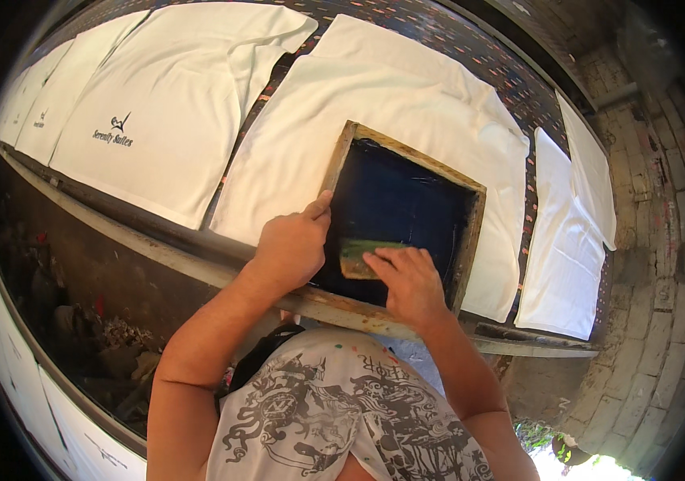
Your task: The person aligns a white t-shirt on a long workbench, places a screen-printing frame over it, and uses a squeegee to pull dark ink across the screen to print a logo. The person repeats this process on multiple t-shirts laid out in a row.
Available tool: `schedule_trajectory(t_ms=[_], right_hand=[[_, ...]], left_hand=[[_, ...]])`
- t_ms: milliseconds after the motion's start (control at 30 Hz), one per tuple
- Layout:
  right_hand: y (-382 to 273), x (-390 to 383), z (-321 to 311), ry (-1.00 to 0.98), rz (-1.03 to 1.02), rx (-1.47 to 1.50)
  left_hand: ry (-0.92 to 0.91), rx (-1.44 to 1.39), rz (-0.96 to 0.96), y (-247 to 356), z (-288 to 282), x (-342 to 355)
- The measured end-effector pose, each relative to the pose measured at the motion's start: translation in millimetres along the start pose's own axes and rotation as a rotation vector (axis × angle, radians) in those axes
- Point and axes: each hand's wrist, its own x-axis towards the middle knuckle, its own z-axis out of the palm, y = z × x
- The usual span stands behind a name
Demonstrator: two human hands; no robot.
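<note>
A wooden-framed printing screen (473, 240) with dark blue-black mesh lies over a white cloth (302, 104) on the long table. Its near side reaches the table's front edge. My left hand (290, 248) is closed around the left rail of the frame. Inside the frame, my right hand (411, 280) grips a squeegee (356, 263) with a worn, greenish-brown handle, down against the near part of the mesh. Part of the squeegee is hidden beneath my fingers. Whatever lies on the cloth under the screen is out of sight.
Left of the screen, a white cloth (174, 96) bears a dark printed logo, with more cloths beyond it. Other white cloths (563, 240) lie to the right. The table's raised front rail (126, 227) runs before me. A brick-paved floor (647, 264) stretches along the right.
</note>
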Motion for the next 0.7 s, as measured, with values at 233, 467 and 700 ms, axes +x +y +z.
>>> schedule_trajectory(t_ms=[233, 467, 700], right_hand=[[48.5, 38.5, -35.9, -0.038, 0.022, 0.206], [117.8, 97.9, -30.7, 0.063, 0.099, 0.145], [124.3, 108.4, -14.4, -0.089, -0.284, 0.219]], left_hand=[[-0.022, 0.063, -0.015, 7.0, -9.1, 2.3], [-0.061, 0.089, -0.038, 15.8, -18.0, 5.2], [-0.088, 0.111, -0.122, 27.8, -18.0, 1.4]])
